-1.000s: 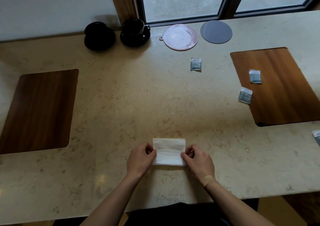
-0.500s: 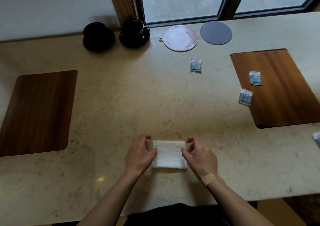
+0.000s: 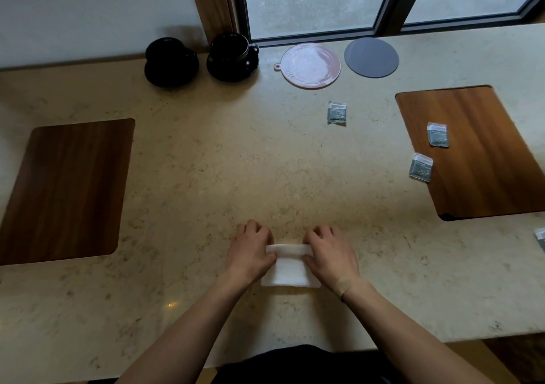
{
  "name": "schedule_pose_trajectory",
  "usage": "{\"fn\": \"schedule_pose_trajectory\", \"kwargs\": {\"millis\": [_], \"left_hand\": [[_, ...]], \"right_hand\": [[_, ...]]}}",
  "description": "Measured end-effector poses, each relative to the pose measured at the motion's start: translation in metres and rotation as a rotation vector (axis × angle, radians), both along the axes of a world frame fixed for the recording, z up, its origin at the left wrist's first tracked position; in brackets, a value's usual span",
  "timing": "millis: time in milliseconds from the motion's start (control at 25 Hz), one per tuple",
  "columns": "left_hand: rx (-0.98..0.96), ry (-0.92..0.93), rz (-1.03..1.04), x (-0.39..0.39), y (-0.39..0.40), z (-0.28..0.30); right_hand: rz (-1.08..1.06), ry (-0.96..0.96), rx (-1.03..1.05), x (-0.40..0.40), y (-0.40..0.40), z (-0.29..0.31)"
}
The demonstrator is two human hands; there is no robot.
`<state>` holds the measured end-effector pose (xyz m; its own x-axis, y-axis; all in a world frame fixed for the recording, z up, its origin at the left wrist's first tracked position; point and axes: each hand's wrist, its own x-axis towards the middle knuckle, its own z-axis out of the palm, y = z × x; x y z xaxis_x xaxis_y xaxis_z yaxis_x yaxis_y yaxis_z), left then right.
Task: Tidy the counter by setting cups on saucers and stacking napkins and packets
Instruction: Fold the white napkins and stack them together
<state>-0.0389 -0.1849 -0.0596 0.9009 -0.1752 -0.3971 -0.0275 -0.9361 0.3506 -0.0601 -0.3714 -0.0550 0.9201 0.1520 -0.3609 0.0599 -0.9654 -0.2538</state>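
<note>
White paper: napkin point(image 3: 290, 268), one, lying near the front edge of the stone counter point(image 3: 206, 177), straight ahead of me. Its far edge is raised and curling back toward me, so I judge a fold in progress, done to make it compact for stacking.

Left hand point(image 3: 250, 255): palm down at the napkin's left side, fingers curled, pinching the lifted far edge.

Right hand point(image 3: 331, 255): mirrors it at the right side, fingers curled, pinching the same edge; a plaster sits at that wrist. Both forearms run in from the near edge, converging on the napkin.

Black cups on saucers, two: left cup point(image 3: 171, 59) and right cup point(image 3: 233, 56), side by side at the back by the wall, apparently already paired.

Packets, grey: one point(image 3: 336, 112) on bare stone; one point(image 3: 438, 134) on the right wooden mat point(image 3: 486, 162); one point(image 3: 420, 167) straddling that mat's left edge. All well apart, so I take the stacking as not yet done
</note>
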Motion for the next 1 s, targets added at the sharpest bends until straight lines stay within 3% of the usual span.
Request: {"fn": "schedule_pose_trajectory", "kwargs": {"millis": [240, 480, 600, 800, 920, 1000], "left_hand": [[-0.085, -0.032, 0.009, -0.004, 0.000, 0.003], [-0.127, -0.079, -0.107, -0.008, 0.009, -0.007], [-0.415, 0.023, 0.017, -0.009, 0.011, -0.004], [-0.871, 0.298, 0.398, -0.001, -0.008, 0.023], [-1.064, 0.308, 0.623, 0.011, -0.043, 0.030], [-1.103, 0.270, 0.725, 0.025, -0.076, 0.033]], "right_hand": [[-0.017, 0.006, 0.060, -0.004, 0.003, -0.001], [-0.012, 0.038, 0.078, -0.006, -0.001, 0.000], [-0.210, 0.112, 0.326, -0.004, -0.010, 0.007], [-0.620, 0.427, 1.009, 0.012, -0.042, 0.033], [-0.804, 0.424, 1.296, 0.022, -0.060, 0.039], [-0.876, 0.342, 1.339, 0.036, -0.072, 0.042]]}}
